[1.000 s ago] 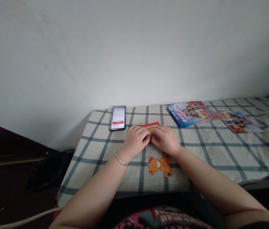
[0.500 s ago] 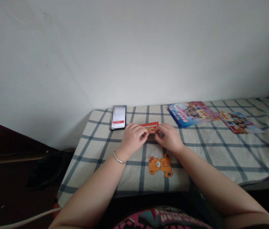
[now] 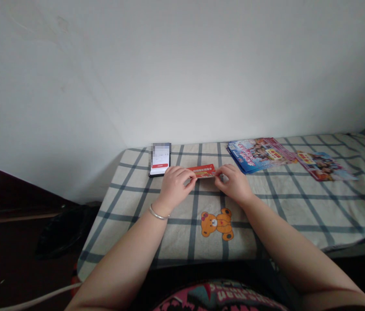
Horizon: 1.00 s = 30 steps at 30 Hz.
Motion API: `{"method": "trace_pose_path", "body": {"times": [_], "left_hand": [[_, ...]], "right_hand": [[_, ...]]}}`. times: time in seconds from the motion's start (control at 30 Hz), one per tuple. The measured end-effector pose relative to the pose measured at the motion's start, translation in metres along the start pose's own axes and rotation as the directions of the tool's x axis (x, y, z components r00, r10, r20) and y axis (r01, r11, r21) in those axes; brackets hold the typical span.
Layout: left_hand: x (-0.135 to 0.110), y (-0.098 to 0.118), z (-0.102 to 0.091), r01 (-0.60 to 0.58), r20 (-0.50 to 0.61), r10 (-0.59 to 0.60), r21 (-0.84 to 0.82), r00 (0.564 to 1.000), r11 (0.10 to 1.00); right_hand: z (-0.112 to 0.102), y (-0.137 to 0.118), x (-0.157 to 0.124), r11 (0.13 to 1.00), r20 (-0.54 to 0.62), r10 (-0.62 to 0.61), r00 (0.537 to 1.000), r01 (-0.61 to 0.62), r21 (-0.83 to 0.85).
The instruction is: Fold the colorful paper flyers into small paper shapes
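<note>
A narrow folded red leaflet [image 3: 203, 171] lies flat on the checked cloth [image 3: 286, 203], stretched between my two hands. My left hand [image 3: 175, 187], a silver bangle at its wrist, pinches the leaflet's left end with curled fingers. My right hand [image 3: 234, 185] pinches its right end in the same way. Both hands rest on the cloth just above a printed orange bear [image 3: 217, 223].
A phone [image 3: 160, 159] with a lit screen lies just left of the leaflet. A stack of colourful leaflets [image 3: 256, 153] and a single one [image 3: 325, 166] lie at the back right. A white wall stands behind; a dark floor and a black bag [image 3: 62, 233] are at the left.
My hands have slid apart along the red leaflet, from touching at its middle to holding its two ends, so more of the strip shows between them.
</note>
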State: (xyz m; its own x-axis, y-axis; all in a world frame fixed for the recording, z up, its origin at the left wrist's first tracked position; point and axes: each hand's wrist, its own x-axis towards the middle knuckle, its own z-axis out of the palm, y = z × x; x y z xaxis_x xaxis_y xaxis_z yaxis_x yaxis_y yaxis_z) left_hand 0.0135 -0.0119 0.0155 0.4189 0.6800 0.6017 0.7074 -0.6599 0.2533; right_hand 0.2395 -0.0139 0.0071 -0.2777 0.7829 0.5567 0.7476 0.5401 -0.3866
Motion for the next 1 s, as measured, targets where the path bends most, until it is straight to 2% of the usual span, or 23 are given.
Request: {"method": "trace_pose_path", "body": {"times": [0.5,0.83,1.0], "left_hand": [[0.0,-0.008,-0.002,0.035,-0.017,-0.036,-0.017,0.999,0.999],[-0.001,-0.014,-0.002,0.073,-0.084,-0.081,-0.091,0.993,0.993],[-0.002,-0.013,0.004,0.047,-0.073,-0.059,-0.153,0.996,0.987]], "right_hand": [[-0.001,0.01,-0.001,0.999,-0.023,0.051,0.998,-0.051,0.014],[-0.001,0.027,-0.001,0.989,-0.132,0.139,0.981,-0.13,0.075],[0.0,0.018,0.0,0.997,-0.117,-0.001,0.993,0.009,0.072]]}}
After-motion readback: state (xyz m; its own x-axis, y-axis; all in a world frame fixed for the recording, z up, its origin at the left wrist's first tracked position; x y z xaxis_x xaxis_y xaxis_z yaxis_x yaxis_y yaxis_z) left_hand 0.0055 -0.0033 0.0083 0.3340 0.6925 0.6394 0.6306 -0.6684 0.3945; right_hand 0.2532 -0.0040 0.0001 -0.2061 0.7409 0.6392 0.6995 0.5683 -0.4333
